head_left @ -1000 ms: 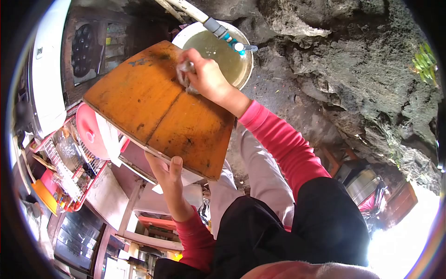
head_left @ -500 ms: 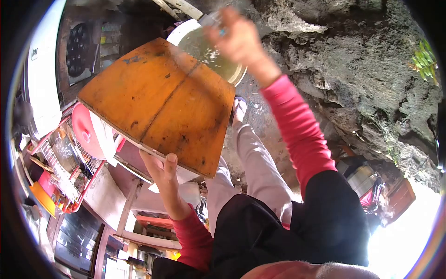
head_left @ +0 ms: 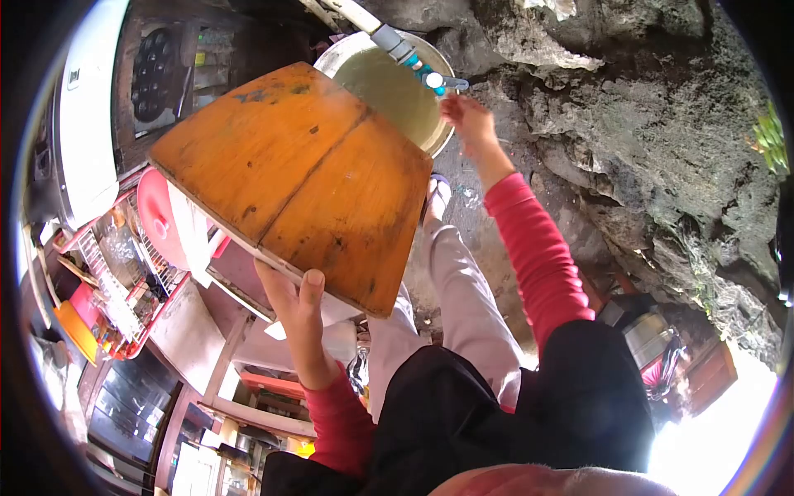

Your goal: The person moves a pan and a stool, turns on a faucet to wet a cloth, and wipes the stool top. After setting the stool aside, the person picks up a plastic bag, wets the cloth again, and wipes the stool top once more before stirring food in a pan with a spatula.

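My left hand (head_left: pixel 299 318) grips the near lower edge of a wooden board (head_left: pixel 298 186), thumb along the rim and fingers underneath. The board is orange-brown, stained, with a dark seam across its middle, and is held tilted. Beyond it stands a round pale tub (head_left: pixel 329 59) of greenish water, partly covered from view by the board. Over the tub a grey pipe ends in a tap (head_left: pixel 434 80) with a white lever. My right hand (head_left: pixel 470 124) is just below the lever, apart from it, loosely curled with no object visible in it.
A rough rock wall (head_left: pixel 628 124) rises on the right. At left are a dish rack (head_left: pixel 124 281), a pink lid (head_left: pixel 161 219) and a white appliance (head_left: pixel 87 124). My feet stand on wet-looking ground beside the tub. Pots (head_left: pixel 649 335) lie at lower right.
My right hand has come away from the tap, moving down and right. White splashes on the tub's water are gone. The board has shifted slightly right in view, still in my left hand.
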A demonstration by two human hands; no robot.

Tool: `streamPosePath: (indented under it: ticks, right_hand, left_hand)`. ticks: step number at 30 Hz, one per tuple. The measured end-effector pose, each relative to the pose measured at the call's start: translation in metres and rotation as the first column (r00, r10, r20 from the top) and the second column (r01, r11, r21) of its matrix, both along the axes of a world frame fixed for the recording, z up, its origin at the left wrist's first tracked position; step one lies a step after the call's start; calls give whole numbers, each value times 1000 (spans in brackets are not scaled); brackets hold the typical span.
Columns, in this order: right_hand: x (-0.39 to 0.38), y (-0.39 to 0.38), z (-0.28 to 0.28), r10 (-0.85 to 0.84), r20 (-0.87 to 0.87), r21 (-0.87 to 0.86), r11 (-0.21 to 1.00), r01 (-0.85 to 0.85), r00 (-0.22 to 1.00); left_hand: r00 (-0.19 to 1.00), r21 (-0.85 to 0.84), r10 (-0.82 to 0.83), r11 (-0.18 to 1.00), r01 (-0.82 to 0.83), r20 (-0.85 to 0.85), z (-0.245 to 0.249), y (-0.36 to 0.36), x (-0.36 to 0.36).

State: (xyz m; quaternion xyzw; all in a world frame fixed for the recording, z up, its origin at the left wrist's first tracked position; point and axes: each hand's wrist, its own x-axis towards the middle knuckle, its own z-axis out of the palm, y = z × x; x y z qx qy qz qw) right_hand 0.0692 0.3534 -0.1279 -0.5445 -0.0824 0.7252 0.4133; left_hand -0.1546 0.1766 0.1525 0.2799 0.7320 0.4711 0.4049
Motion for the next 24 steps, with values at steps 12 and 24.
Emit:
streamPosePath:
  ticks: [12, 24]
  right_hand:
    - [-53, 30, -32, -334, -466, -253, 938, 239, 819]
    - [-84, -107, 273, 532, 699, 504, 108, -857, 478]
  left_hand:
    - [1000, -2, 23, 1000, -23, 2, 0, 0, 1]
    - [995, 80, 15, 997, -23, 97, -1, 5, 7]
